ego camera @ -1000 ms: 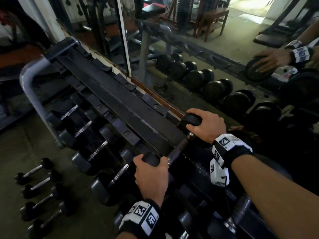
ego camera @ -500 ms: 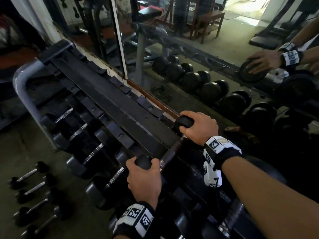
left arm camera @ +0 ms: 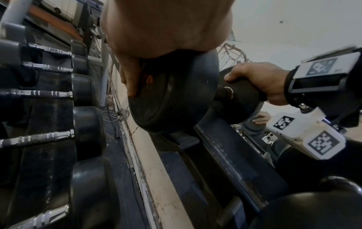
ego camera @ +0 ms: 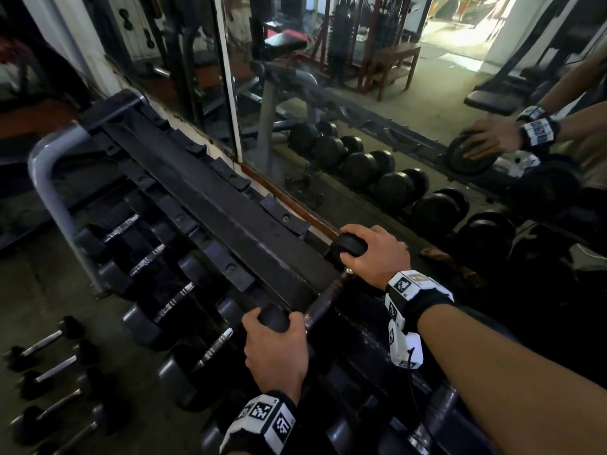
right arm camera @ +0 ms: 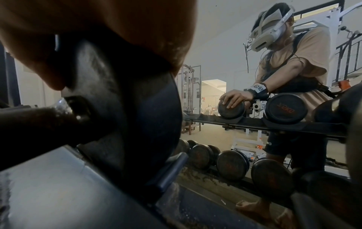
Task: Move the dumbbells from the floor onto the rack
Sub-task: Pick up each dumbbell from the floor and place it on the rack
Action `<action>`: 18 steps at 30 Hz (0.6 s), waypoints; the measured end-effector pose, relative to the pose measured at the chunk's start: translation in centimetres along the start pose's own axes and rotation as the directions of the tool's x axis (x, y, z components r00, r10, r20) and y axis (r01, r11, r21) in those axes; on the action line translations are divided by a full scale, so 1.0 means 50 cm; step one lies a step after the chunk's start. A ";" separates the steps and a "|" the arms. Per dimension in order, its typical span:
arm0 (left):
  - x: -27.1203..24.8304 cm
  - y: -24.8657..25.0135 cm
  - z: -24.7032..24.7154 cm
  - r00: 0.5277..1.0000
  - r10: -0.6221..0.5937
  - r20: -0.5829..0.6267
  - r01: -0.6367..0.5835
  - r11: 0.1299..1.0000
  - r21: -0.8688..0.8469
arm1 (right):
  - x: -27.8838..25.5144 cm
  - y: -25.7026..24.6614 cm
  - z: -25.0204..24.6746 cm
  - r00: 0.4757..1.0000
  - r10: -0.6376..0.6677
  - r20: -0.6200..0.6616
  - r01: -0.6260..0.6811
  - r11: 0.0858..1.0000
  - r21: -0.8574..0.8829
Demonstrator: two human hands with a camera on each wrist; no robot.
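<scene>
Black, seemingly rubber-headed dumbbell [ego camera: 323, 302]

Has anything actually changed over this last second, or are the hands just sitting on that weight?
Hardly anything. The left hand still grips the near head of the dumbbell and the right hand the far head, with the dumbbell lying across the top tier of the rack just as before. Only the camera's view drifted slightly. The small dumbbells on the floor stayed where they were.
</scene>
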State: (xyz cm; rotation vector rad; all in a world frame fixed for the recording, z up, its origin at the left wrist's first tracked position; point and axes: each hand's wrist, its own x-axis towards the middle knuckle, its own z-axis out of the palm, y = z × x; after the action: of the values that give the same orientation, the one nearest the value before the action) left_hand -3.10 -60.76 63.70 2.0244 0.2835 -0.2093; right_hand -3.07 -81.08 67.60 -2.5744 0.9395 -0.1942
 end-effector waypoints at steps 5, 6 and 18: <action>0.010 -0.004 -0.004 0.998 -0.017 0.063 0.016 1.000 0.023 | -0.005 -0.009 -0.016 0.998 0.012 0.056 -0.010 0.999 -0.036; 0.012 -0.006 -0.005 0.997 -0.014 0.076 0.012 0.999 0.032 | -0.006 -0.012 -0.019 0.997 0.012 0.081 -0.008 0.999 -0.050; 0.023 0.012 -0.094 0.952 -0.061 0.300 0.007 0.984 0.179 | -0.136 -0.092 -0.068 0.998 -0.029 0.064 0.032 0.998 -0.044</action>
State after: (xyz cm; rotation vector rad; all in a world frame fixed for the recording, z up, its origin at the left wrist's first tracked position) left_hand -1.69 -56.71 66.02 2.1253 0.1070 -0.5810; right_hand -6.44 -74.57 72.62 -2.6215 0.8916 -0.1005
